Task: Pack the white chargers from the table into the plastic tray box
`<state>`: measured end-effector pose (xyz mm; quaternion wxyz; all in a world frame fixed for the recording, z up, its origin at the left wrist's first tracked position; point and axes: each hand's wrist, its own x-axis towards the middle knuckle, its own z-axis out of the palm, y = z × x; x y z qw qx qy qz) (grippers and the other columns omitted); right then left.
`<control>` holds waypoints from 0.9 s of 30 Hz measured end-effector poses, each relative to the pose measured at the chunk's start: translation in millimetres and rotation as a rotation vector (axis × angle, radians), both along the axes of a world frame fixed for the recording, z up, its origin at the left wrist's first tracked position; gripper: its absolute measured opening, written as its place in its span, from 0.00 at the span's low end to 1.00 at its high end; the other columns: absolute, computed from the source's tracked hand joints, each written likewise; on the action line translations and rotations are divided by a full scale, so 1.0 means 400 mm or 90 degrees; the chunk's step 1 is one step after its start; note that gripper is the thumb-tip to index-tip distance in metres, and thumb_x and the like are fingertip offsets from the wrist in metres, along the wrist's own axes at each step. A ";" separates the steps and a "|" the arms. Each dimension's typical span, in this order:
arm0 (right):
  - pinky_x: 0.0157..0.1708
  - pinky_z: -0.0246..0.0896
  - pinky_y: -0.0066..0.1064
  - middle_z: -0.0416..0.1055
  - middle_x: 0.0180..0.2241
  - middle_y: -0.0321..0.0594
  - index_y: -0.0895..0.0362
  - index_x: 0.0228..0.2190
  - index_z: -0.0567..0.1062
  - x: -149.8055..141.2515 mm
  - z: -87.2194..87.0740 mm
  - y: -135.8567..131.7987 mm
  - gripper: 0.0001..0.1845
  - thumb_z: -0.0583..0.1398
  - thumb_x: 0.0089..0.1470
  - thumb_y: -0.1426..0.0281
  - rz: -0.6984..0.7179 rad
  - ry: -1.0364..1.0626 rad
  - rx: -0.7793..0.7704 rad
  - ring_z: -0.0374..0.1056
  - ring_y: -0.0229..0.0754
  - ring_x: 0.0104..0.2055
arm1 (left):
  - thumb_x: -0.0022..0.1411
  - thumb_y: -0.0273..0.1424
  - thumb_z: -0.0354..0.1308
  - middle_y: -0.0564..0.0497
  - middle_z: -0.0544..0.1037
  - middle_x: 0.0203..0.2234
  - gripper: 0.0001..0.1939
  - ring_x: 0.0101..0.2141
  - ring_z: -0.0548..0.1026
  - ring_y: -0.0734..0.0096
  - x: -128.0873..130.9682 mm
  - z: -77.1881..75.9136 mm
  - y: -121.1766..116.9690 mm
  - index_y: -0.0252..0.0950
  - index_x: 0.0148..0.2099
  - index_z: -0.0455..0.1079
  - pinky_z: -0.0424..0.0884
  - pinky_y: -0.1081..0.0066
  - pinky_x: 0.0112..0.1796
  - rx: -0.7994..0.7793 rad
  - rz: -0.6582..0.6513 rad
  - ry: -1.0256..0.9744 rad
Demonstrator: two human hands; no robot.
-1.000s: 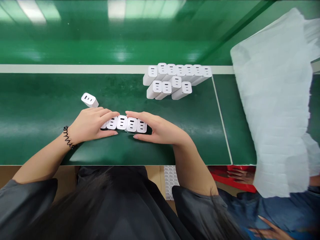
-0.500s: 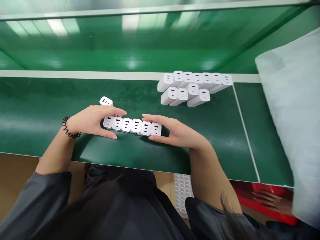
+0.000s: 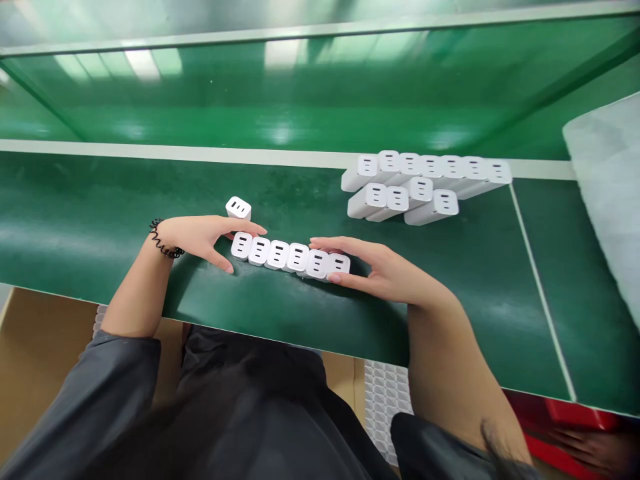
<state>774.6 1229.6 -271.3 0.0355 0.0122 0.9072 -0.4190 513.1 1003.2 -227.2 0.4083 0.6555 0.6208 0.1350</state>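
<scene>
A row of several white charger blocks (image 3: 278, 255) stands side by side on the green table, port faces up. At its left end, my left hand (image 3: 213, 237) has thumb and fingers apart; its fingers reach behind the leftmost block, with the thumb clear of it. My right hand (image 3: 367, 265) spans the right end, thumb on the front edge of the end charger (image 3: 339, 262) and fingers behind the row. One more charger (image 3: 239, 207) stands alone, just behind my left hand.
Farther back on the right, several more chargers (image 3: 430, 180) stand in two rows. A green panel (image 3: 280, 100) rises behind the table (image 3: 280, 307). White padded material (image 3: 607, 167) hangs at the right. Below right, another person's hand (image 3: 590, 447) shows near a red object (image 3: 575, 413).
The view has shifted, so everything appears farther right. My left thumb has drawn away from the row, and my right thumb now overlaps the end charger.
</scene>
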 end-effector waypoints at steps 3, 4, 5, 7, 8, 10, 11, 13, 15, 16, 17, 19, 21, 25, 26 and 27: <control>0.55 0.69 0.44 0.71 0.58 0.40 0.49 0.58 0.68 0.001 0.000 0.001 0.29 0.60 0.58 0.54 0.000 -0.006 0.002 0.69 0.52 0.57 | 0.57 0.39 0.64 0.47 0.64 0.64 0.37 0.61 0.65 0.62 0.000 -0.002 -0.001 0.46 0.67 0.57 0.65 0.67 0.55 0.003 -0.002 0.005; 0.55 0.69 0.44 0.71 0.58 0.40 0.49 0.58 0.69 0.001 0.000 0.001 0.29 0.60 0.58 0.54 0.000 -0.007 0.003 0.69 0.52 0.57 | 0.58 0.39 0.64 0.47 0.64 0.64 0.37 0.61 0.66 0.62 -0.001 -0.002 -0.002 0.46 0.67 0.57 0.65 0.68 0.55 0.003 -0.003 0.010; 0.55 0.69 0.44 0.71 0.58 0.41 0.49 0.58 0.69 0.001 0.000 0.001 0.29 0.60 0.58 0.54 0.001 -0.008 0.003 0.69 0.52 0.57 | 0.58 0.39 0.63 0.48 0.64 0.64 0.37 0.61 0.66 0.63 -0.002 -0.003 -0.002 0.45 0.67 0.56 0.65 0.68 0.55 0.005 -0.004 0.016; 0.55 0.69 0.44 0.71 0.58 0.41 0.50 0.58 0.69 0.001 0.001 0.000 0.29 0.60 0.58 0.54 0.002 -0.007 0.002 0.69 0.52 0.57 | 0.59 0.39 0.63 0.48 0.65 0.63 0.36 0.60 0.67 0.63 -0.001 -0.004 -0.002 0.45 0.67 0.56 0.66 0.69 0.54 0.012 -0.006 0.030; 0.55 0.69 0.44 0.71 0.58 0.41 0.50 0.58 0.69 0.000 0.002 0.000 0.29 0.60 0.58 0.54 0.002 -0.005 0.003 0.69 0.52 0.57 | 0.59 0.39 0.63 0.47 0.66 0.63 0.36 0.59 0.68 0.63 0.002 -0.005 -0.001 0.44 0.67 0.57 0.66 0.70 0.54 0.017 -0.008 0.038; 0.55 0.69 0.44 0.71 0.58 0.40 0.49 0.58 0.69 0.000 0.002 -0.001 0.28 0.60 0.58 0.55 0.001 -0.002 0.005 0.69 0.52 0.57 | 0.59 0.39 0.63 0.46 0.67 0.62 0.36 0.58 0.69 0.62 0.016 -0.006 0.002 0.43 0.67 0.56 0.66 0.69 0.53 0.029 -0.010 0.060; 0.55 0.69 0.44 0.71 0.58 0.40 0.49 0.58 0.69 0.000 0.001 -0.001 0.28 0.60 0.58 0.55 0.001 0.000 0.005 0.69 0.52 0.57 | 0.59 0.40 0.63 0.45 0.67 0.61 0.37 0.58 0.69 0.61 0.026 -0.008 0.004 0.42 0.67 0.56 0.66 0.68 0.53 0.037 -0.009 0.078; 0.55 0.69 0.44 0.71 0.57 0.40 0.49 0.58 0.69 0.000 -0.001 -0.001 0.28 0.60 0.58 0.55 0.003 0.005 0.005 0.69 0.51 0.57 | 0.58 0.43 0.64 0.43 0.68 0.60 0.39 0.57 0.69 0.59 0.052 -0.011 0.007 0.41 0.68 0.54 0.67 0.67 0.52 0.058 0.001 0.125; 0.55 0.69 0.44 0.71 0.58 0.40 0.49 0.58 0.69 0.001 -0.002 0.000 0.28 0.60 0.58 0.56 0.005 0.008 0.002 0.69 0.51 0.57 | 0.58 0.44 0.64 0.41 0.68 0.59 0.41 0.56 0.69 0.57 0.078 -0.014 0.010 0.41 0.69 0.52 0.68 0.67 0.48 0.076 0.013 0.178; 0.56 0.69 0.44 0.71 0.58 0.40 0.48 0.58 0.69 0.001 -0.002 0.000 0.28 0.60 0.58 0.56 0.005 0.009 0.001 0.69 0.51 0.57 | 0.58 0.44 0.64 0.41 0.67 0.59 0.41 0.55 0.69 0.57 0.090 -0.015 0.011 0.41 0.69 0.51 0.69 0.67 0.46 0.084 0.018 0.201; 0.56 0.69 0.44 0.71 0.58 0.40 0.48 0.58 0.69 0.001 -0.002 0.000 0.28 0.60 0.58 0.56 0.005 0.010 0.001 0.69 0.51 0.57 | 0.59 0.43 0.64 0.41 0.67 0.58 0.41 0.54 0.70 0.57 0.099 -0.017 0.012 0.41 0.69 0.51 0.69 0.68 0.44 0.094 0.021 0.222; 0.56 0.69 0.44 0.71 0.58 0.39 0.48 0.58 0.69 0.002 -0.002 0.000 0.28 0.60 0.58 0.56 0.005 0.011 0.002 0.69 0.51 0.57 | 0.59 0.40 0.63 0.41 0.67 0.57 0.40 0.53 0.70 0.58 0.110 -0.019 0.012 0.40 0.68 0.50 0.69 0.69 0.42 0.119 0.022 0.250; 0.56 0.68 0.44 0.71 0.58 0.39 0.48 0.58 0.69 0.002 -0.002 0.000 0.28 0.60 0.58 0.56 0.006 0.011 0.005 0.69 0.51 0.57 | 0.59 0.38 0.63 0.41 0.68 0.55 0.39 0.52 0.70 0.58 0.112 -0.021 0.013 0.39 0.68 0.50 0.69 0.69 0.42 0.142 0.018 0.262; 0.56 0.68 0.44 0.71 0.58 0.40 0.49 0.58 0.69 0.001 -0.001 0.001 0.28 0.60 0.58 0.55 0.010 0.011 0.010 0.70 0.51 0.57 | 0.61 0.36 0.60 0.43 0.71 0.50 0.34 0.47 0.72 0.61 0.111 -0.019 0.015 0.39 0.66 0.53 0.68 0.69 0.41 0.156 0.015 0.274; 0.56 0.68 0.44 0.71 0.58 0.40 0.49 0.58 0.69 0.001 -0.001 0.001 0.28 0.60 0.58 0.55 0.011 0.011 0.010 0.70 0.51 0.57 | 0.62 0.35 0.59 0.43 0.72 0.49 0.32 0.47 0.73 0.61 0.111 -0.017 0.016 0.39 0.65 0.54 0.68 0.69 0.40 0.157 0.018 0.279; 0.56 0.68 0.43 0.71 0.58 0.40 0.49 0.58 0.69 0.002 -0.001 0.001 0.28 0.60 0.58 0.55 0.012 0.010 0.009 0.70 0.51 0.57 | 0.63 0.35 0.58 0.44 0.72 0.49 0.31 0.46 0.73 0.62 0.111 -0.015 0.016 0.39 0.65 0.55 0.68 0.70 0.39 0.156 0.022 0.283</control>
